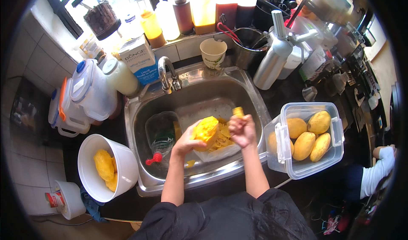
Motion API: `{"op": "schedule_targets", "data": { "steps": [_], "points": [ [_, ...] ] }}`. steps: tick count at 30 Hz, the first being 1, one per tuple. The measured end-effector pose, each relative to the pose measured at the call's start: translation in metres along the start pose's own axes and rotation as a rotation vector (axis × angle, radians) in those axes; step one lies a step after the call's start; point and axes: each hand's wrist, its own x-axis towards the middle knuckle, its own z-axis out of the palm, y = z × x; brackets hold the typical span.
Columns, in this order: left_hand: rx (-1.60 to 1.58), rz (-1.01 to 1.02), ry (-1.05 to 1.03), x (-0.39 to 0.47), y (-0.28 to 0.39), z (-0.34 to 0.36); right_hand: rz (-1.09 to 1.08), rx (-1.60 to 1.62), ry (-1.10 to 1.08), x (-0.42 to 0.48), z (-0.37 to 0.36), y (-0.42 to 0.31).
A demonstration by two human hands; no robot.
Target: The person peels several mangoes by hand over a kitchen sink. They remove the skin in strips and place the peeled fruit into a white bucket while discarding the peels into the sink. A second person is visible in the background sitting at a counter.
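Note:
Over the sink, my left hand holds a peeled or partly peeled mango with bright yellow flesh. To its right, my right hand is a fist around a small yellow object that sticks up past the fingers; I cannot tell whether it is a tool handle or peel. Beneath both hands, a whitish plastic bag in the basin holds mango peels. A loose scrap of peel lies on the sink bottom near my left wrist.
Right of the sink, a clear plastic bin holds several unpeeled mangoes. At left, a white bucket contains peeled mangoes. Behind stand the faucet, a paper cup and a metal whipped-cream dispenser. Another person's sleeve shows at far right.

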Motion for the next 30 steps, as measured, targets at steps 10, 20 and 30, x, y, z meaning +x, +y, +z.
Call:
{"op": "schedule_targets", "data": {
  "steps": [10,20,30],
  "points": [
    [0.11,0.134,0.346,-0.004,0.004,-0.011,-0.64,-2.344,0.223,0.003,-0.019,0.016],
    [0.609,0.333,0.521,0.01,-0.008,0.009,-0.575,-1.721,0.114,0.003,0.02,0.055],
    [0.916,0.372,0.531,0.012,-0.01,0.012,-0.369,-1.803,0.306,0.003,0.021,0.046]
  ]
}}
